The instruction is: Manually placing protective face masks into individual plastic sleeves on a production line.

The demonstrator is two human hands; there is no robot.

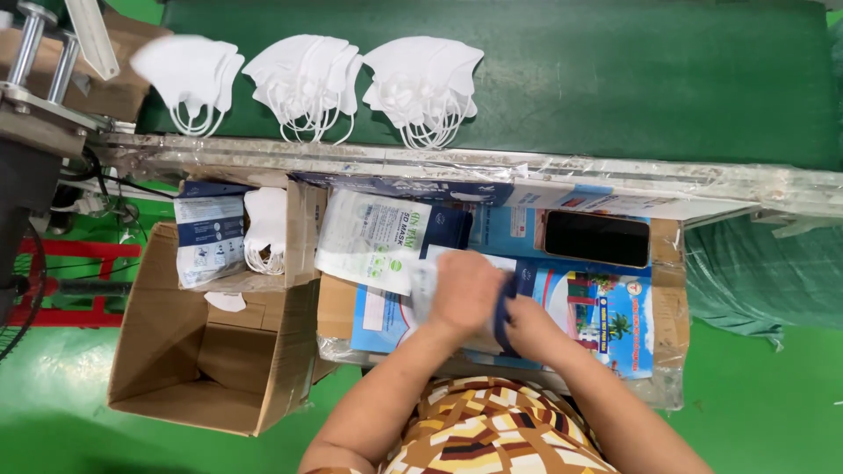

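My left hand [463, 292] presses down on a white and dark blue mask packet [423, 279] lying on the work surface. My right hand [529, 326] grips the packet's dark blue end, fingers curled around it. A stack of flat printed packets [372, 237] lies just left of the hands. Three piles of white face masks [423, 83] [305, 77] [191, 70] sit on the green conveyor belt [632, 79] beyond.
A black phone [597, 238] lies on a colourful printed sheet [606, 307] to the right. An open cardboard box [211, 355] stands at lower left, with a smaller box holding packets and masks [237, 237] behind it. Metal machinery [35, 79] is at upper left. The floor is green.
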